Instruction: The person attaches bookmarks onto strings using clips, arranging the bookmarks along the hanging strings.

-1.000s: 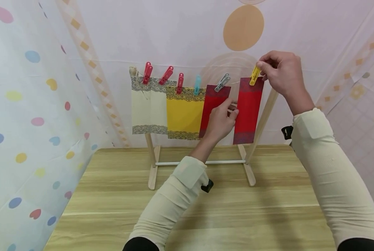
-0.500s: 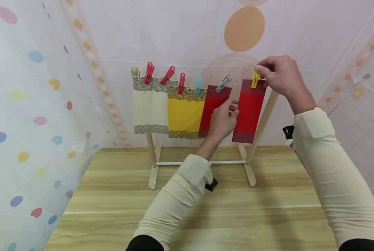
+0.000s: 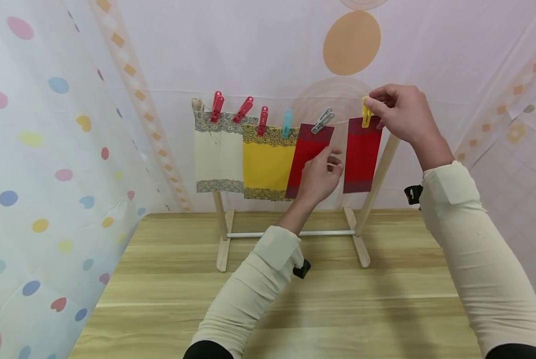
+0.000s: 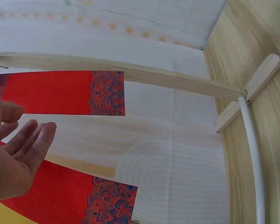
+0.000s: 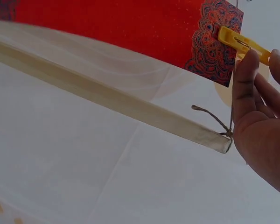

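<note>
My right hand pinches a yellow clothespin between thumb and index finger. The clothespin's jaws sit on the patterned top edge of a red paper strip, which hangs at the right end of the string. Close to that strip, my left hand has loosely bent fingers holding nothing, and a gap separates it from the strip's left edge. Behind the left hand hangs another red strip, clipped by a grey clothespin. The right wrist view shows the string tied near the post's end.
Further left hang a yellow piece and cream pieces, under red clothespins and a blue clothespin. The wooden stand's right post and white crossbar rise from the wooden table. A patterned curtain hangs behind.
My left fingers have come away from the right red strip's edge. That strip now hangs straighter, its lower end swung back. My right hand has lowered slightly, still pinching the yellow clothespin.
</note>
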Demonstrator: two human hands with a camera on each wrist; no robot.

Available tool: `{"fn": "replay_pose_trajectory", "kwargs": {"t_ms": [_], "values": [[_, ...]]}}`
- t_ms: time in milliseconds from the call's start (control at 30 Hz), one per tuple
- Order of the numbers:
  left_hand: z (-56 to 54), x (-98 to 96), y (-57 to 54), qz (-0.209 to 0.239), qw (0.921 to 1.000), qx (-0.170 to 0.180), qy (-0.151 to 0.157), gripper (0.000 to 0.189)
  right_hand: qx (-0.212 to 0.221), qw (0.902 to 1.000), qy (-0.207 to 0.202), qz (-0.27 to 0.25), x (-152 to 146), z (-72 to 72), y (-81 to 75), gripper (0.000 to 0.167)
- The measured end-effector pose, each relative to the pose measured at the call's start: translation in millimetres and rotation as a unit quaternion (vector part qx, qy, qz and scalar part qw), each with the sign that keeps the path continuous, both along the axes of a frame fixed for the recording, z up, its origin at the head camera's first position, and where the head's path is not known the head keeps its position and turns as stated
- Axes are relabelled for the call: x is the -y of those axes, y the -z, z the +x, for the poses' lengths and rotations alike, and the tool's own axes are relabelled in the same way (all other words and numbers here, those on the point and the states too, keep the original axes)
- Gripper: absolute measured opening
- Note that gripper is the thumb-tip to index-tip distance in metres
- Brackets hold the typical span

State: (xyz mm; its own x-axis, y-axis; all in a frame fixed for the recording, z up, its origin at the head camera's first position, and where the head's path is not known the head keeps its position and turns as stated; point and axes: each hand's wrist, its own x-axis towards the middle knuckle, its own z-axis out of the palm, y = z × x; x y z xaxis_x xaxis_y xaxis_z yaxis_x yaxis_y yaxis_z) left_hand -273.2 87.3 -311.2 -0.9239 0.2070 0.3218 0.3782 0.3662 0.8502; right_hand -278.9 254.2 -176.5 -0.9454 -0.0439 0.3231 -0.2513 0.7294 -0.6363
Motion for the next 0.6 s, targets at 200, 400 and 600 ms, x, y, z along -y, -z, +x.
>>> {"fn": "replay_pose_trajectory", "kwargs": {"t_ms": [200, 400, 600], "values": [[1.3, 3.0, 0.2, -0.001, 1.0, -0.005, 0.006, 0.03, -0.038, 0.999, 0.011, -0.023, -0.2, 1.2, 3.3, 0.043], [3.6, 7.8, -2.1, -0.017, 0.9997, -0.014, 0.011, 0.031, -0.084, 0.9948, 0.021, -0.054, -1.0, 5.8, 9.4, 0.041], [4.7, 18.3, -6.9, -0.065, 0.9966, -0.051, 0.006, 0.034, -0.131, 0.9891, 0.044, -0.051, -0.1, 12.0, 18.0, 0.04]]}}
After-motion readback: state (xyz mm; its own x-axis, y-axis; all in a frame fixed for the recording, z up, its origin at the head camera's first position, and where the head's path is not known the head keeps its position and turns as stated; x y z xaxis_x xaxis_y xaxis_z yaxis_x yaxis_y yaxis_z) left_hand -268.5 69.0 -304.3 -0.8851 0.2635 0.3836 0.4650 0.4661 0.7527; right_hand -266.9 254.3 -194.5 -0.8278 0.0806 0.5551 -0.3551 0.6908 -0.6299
